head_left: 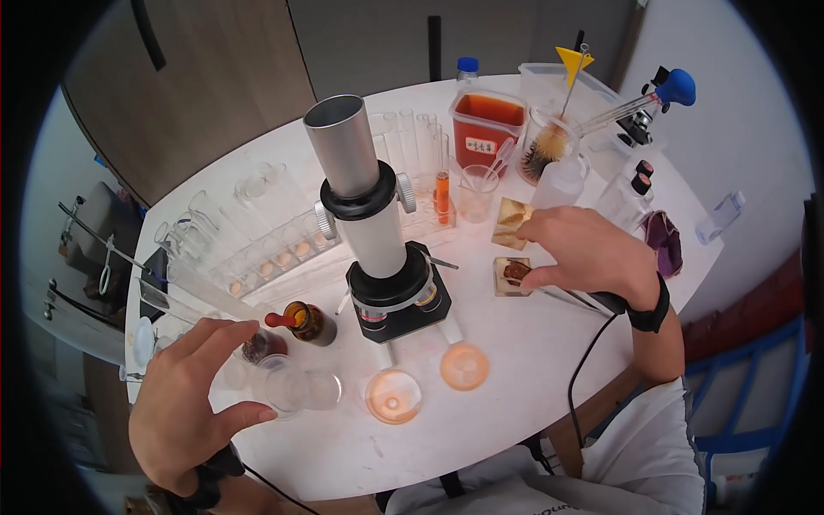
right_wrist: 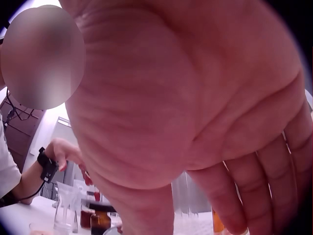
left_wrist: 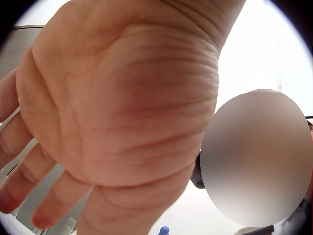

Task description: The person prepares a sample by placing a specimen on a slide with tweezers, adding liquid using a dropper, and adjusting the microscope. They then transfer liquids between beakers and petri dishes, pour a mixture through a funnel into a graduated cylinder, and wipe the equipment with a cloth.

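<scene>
My left hand (head_left: 189, 390) is held with thumb and fingers apart beside a clear glass vessel (head_left: 281, 384) and a dark bottle; nothing is gripped. Its palm (left_wrist: 127, 98) fills much of the left wrist view, fingers spread. My right hand (head_left: 592, 253) is over two small square pieces, one yellowish (head_left: 511, 221) near its fingertips, one with a brown item (head_left: 513, 273) near its thumb. Whether it touches them, I cannot tell. In the right wrist view, the palm (right_wrist: 146, 98) shows with fingers fairly straight.
A microscope-like metal and white tube (head_left: 373, 232) stands mid-table. Two orange dishes (head_left: 395, 396) lie in front. An amber bottle with red dropper (head_left: 316, 324), a rack of test tubes (head_left: 292, 249), a red-orange container (head_left: 485, 129) and a brush beaker (head_left: 549, 146) stand around.
</scene>
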{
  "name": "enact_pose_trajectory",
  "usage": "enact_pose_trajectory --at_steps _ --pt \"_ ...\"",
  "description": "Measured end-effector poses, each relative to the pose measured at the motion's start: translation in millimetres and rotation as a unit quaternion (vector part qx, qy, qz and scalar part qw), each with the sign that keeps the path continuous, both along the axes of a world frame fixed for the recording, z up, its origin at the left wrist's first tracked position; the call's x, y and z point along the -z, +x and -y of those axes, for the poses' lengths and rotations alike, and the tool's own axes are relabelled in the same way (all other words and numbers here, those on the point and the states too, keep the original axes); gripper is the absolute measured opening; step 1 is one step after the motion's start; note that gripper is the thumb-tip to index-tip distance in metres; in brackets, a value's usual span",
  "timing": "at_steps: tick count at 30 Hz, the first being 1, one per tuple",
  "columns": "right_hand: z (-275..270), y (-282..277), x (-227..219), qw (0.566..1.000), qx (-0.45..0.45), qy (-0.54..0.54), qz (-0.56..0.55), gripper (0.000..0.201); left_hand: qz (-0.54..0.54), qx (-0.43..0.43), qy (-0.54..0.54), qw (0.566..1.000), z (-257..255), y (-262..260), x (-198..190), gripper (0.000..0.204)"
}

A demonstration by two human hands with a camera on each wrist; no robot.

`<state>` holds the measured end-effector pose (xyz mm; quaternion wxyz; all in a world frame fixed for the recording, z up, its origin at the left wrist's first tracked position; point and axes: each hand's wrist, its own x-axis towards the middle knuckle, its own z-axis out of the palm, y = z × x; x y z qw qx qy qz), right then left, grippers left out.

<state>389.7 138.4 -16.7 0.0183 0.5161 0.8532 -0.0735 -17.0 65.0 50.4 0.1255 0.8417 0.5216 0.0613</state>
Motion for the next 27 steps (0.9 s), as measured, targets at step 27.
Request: enact_pose_trajectory --at_steps 27 --pt "12 -20 48 0.993 -0.035 -0.113 0.022 0.04 -0.006 0.005 -0.003 1.0 4 -1 1 0.074"
